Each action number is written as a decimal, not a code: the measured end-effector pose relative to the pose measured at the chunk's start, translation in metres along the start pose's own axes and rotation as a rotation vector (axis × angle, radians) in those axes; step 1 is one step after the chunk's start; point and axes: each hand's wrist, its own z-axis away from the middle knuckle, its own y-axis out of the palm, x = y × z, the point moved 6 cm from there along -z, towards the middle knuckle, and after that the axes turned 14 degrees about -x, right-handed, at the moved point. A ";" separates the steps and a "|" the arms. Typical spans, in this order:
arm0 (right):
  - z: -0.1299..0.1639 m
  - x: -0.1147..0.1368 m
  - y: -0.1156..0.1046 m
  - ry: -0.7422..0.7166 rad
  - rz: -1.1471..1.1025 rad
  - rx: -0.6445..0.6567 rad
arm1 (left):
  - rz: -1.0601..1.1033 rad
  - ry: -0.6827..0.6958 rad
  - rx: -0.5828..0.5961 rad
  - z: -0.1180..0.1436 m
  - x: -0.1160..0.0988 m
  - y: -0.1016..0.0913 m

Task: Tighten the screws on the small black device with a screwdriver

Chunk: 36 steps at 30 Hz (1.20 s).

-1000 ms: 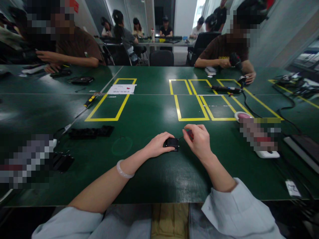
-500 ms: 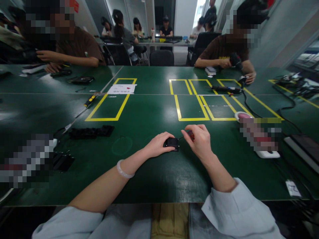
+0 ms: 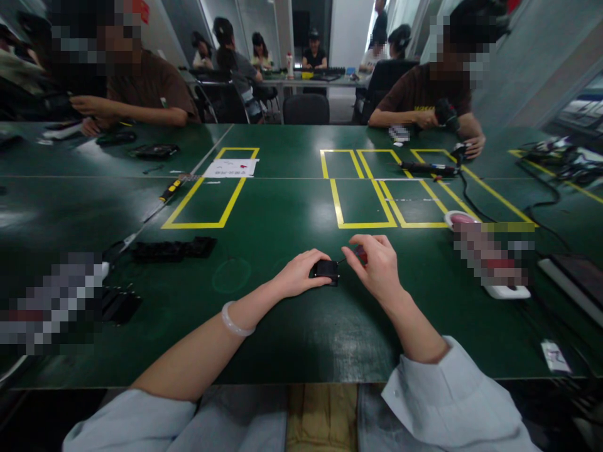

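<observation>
Currently I am pinning the small black part (image 3: 325, 271) flat to the desk (image 3: 282, 326) near its front edge under my closed left hand (image 3: 299, 275), so it is staying put while my right hand (image 3: 377, 267) is gripping the red-handled screwdriver (image 3: 360, 253), tip at the part.

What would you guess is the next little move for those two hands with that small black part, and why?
Probably a further twist of the small red-handled screwdriver. The right hand pinches its handle, and the thin tip points at the edge of the small black part. The left hand presses that part flat on the green table, so it looks braced for turning rather than lifting.
</observation>
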 end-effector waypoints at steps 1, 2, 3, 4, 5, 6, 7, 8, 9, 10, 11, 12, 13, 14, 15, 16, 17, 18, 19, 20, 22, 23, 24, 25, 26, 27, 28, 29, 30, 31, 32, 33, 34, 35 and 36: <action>0.000 0.000 -0.001 0.002 -0.004 -0.003 | -0.001 -0.001 0.001 0.000 0.000 0.000; -0.001 0.001 -0.002 0.002 -0.008 -0.006 | -0.001 -0.004 0.002 0.000 0.000 0.000; -0.001 0.001 -0.002 0.003 -0.011 -0.006 | 0.000 -0.007 0.003 0.000 0.000 0.000; -0.001 0.001 -0.002 0.005 -0.013 -0.004 | 0.002 -0.008 0.003 0.000 -0.001 0.000; -0.001 0.001 -0.001 0.007 -0.014 -0.002 | 0.004 -0.009 0.002 0.000 -0.001 -0.001; -0.001 0.000 -0.001 0.011 -0.014 0.000 | 0.006 -0.009 0.001 0.000 -0.001 -0.001; -0.001 0.000 0.000 0.018 -0.015 0.001 | 0.006 -0.010 0.002 0.000 -0.002 -0.001; 0.000 -0.001 0.000 0.024 -0.016 0.001 | 0.004 -0.012 0.003 0.000 -0.002 -0.001; 0.000 -0.002 0.001 0.030 -0.015 0.002 | 0.002 -0.013 0.004 0.000 -0.002 -0.001; 0.001 -0.002 0.001 0.035 -0.013 0.001 | 0.000 -0.015 0.006 0.000 -0.002 -0.001; 0.001 -0.002 0.001 0.036 -0.011 0.002 | 0.000 -0.017 0.007 0.000 -0.002 0.000; 0.001 -0.002 0.001 0.035 -0.010 -0.001 | 0.000 -0.017 0.009 0.000 -0.001 0.000; 0.001 -0.001 0.000 0.033 -0.008 -0.002 | 0.000 -0.016 0.010 0.000 -0.001 0.000; 0.000 -0.001 0.000 0.032 -0.009 -0.002 | 0.001 -0.015 0.011 0.000 -0.001 0.000; 0.000 -0.001 0.000 0.035 -0.009 -0.002 | 0.001 -0.013 0.011 0.000 0.000 0.001; 0.000 -0.001 -0.001 0.041 -0.011 -0.002 | -0.001 -0.011 0.011 0.000 0.000 0.001; 0.000 -0.001 -0.001 0.050 -0.014 -0.001 | -0.004 -0.009 0.012 0.000 0.000 0.001; -0.001 -0.002 -0.001 0.059 -0.016 0.001 | -0.008 -0.008 0.011 0.000 0.001 0.001; 0.000 -0.002 -0.001 0.065 -0.017 0.003 | -0.011 -0.008 0.012 0.001 0.001 0.001; 0.000 -0.002 -0.001 0.067 -0.017 0.002 | -0.014 -0.007 0.012 0.001 0.001 0.001; 0.001 -0.002 -0.001 0.062 -0.011 0.002 | -0.016 -0.008 0.011 0.001 0.001 0.000; 0.001 -0.002 0.000 0.059 -0.008 0.000 | -0.015 -0.008 0.009 0.001 0.000 0.000; 0.001 -0.002 0.000 0.055 -0.007 0.000 | -0.014 -0.009 0.008 0.001 0.000 0.000; 0.002 -0.002 0.000 0.053 -0.007 0.002 | -0.013 -0.010 0.007 0.001 0.000 0.000; 0.002 -0.002 0.000 0.053 -0.007 0.004 | -0.013 -0.011 0.006 0.001 0.000 0.000; 0.002 -0.002 0.000 0.053 -0.007 0.005 | -0.014 -0.011 0.006 0.000 0.000 0.000; 0.002 -0.001 0.000 0.051 -0.007 0.003 | -0.015 -0.010 0.005 0.000 0.000 0.000; 0.001 -0.001 0.000 0.051 -0.006 0.001 | -0.016 -0.009 0.005 0.000 0.000 0.000; 0.001 -0.001 0.000 0.049 -0.006 0.002 | -0.017 -0.008 0.006 0.000 0.000 0.000; 0.001 -0.001 0.000 0.050 -0.006 0.002 | -0.019 -0.007 0.005 0.000 0.000 0.000; 0.000 -0.001 0.000 0.050 -0.007 0.004 | -0.019 -0.007 0.006 0.000 0.000 0.000; 0.000 -0.001 0.000 0.051 -0.010 0.006 | -0.020 -0.006 0.008 0.000 0.000 0.000; 0.000 0.000 0.000 0.054 -0.013 0.010 | -0.020 -0.006 0.008 0.000 0.000 0.000; 0.000 0.000 0.000 0.057 -0.015 0.012 | -0.018 -0.006 0.007 0.000 0.000 -0.001; 0.000 0.000 0.000 0.060 -0.018 0.014 | -0.016 -0.005 0.005 0.000 0.000 -0.001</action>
